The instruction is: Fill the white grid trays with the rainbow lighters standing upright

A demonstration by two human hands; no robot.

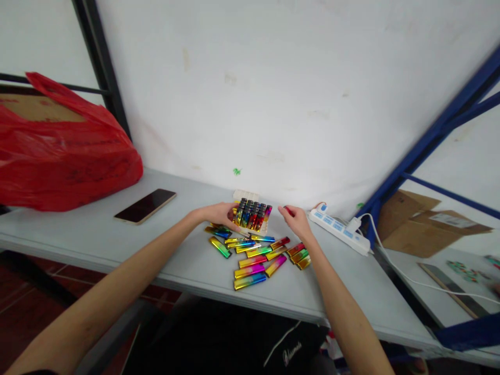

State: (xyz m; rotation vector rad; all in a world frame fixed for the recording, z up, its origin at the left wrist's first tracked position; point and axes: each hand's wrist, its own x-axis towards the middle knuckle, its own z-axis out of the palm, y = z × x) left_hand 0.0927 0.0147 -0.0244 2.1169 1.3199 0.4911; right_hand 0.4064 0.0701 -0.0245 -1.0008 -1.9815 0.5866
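On desk (195, 260) | left hand (223, 213) — at upright lighters (253, 214) | garment script (292, 354) — blurred

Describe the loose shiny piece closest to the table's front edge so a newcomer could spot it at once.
On the grey table, find the pale tray, then the loose shiny pieces in front of it. Go to the yellow-and-blue piece nearest the table's front edge. Its right end is blue, whereas its neighbour just behind, the yellow-and-pink piece, turns pink there.

Your head camera is facing forward and down.
You are viewing the table (197, 262) from above, fairly close, while the wall (273, 104) is filling the top.
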